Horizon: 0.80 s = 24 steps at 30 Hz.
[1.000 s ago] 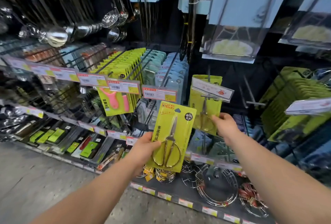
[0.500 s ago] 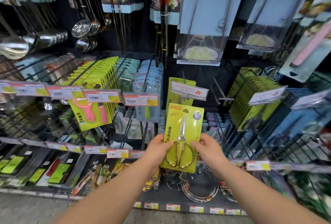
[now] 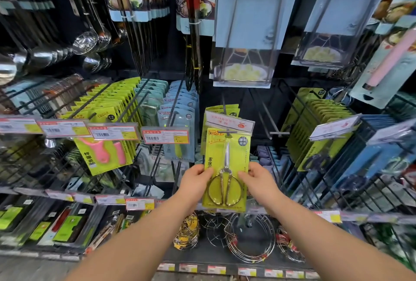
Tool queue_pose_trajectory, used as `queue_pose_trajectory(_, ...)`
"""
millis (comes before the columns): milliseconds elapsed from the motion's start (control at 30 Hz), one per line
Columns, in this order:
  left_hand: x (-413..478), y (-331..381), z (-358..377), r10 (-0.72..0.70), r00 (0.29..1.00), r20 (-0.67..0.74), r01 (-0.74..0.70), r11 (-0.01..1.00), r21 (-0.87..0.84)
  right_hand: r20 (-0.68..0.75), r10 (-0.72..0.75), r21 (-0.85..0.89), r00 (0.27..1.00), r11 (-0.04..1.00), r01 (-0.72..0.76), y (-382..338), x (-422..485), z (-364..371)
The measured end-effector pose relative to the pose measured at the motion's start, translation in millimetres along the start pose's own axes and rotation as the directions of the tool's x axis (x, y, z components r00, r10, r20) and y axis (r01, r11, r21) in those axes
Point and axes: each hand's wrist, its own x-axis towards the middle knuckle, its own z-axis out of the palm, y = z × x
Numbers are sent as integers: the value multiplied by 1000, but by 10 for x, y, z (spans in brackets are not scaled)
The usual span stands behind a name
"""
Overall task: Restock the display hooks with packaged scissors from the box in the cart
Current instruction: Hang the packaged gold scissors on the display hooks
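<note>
Open room lay in front of the shelf, between the two forearms and below the price tag (image 3: 229,121) that capped the hook (image 3: 229,132). To the right of that hook, a dark gap with another thin hook (image 3: 273,132) separated it from a row of green packs (image 3: 315,123). To the left, the gap was narrow: a row of blue packs (image 3: 177,118) and its label (image 3: 165,135) stood near the left edge of the scissors pack (image 3: 234,152).

Large clear packs (image 3: 245,33) hung above, with their bottom edges well over the price tag. Below the hands, a rail of shelf labels (image 3: 139,203) ran across, and wire racks (image 3: 247,240) lay on the bottom shelf. A pink peeler pack (image 3: 103,152) hung further left. Matching green packs (image 3: 221,109) sat behind the price tag on the same hook.

The scissors pack was held upright in front of the hook, its top edge at the hook tip and just under the price tag. Whether the hang hole was on the hook could not be told. The left hand (image 3: 195,181) gripped the pack's left edge, thumb on the front. The right hand (image 3: 258,179) gripped the right edge the same way.

The pack was a yellow-green card with a clear front cover, red print at the top left and a round dark badge at the top right. The metal scissors (image 3: 225,179) inside pointed up, blades closed, with two wide loop handles at the bottom.
</note>
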Motion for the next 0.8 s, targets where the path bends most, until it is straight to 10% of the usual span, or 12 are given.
queue_pose_trajectory(400, 62, -91, 11, -22, 992, -121, 14, 998, -63, 40, -78, 14, 996, 997, 78, 83, 106, 33)
queue_pose_trajectory(800, 453, 123, 55, 65, 988, -139, -22, 956, 292, -1, 20, -99, 1000, 995, -20, 77, 643, 54)
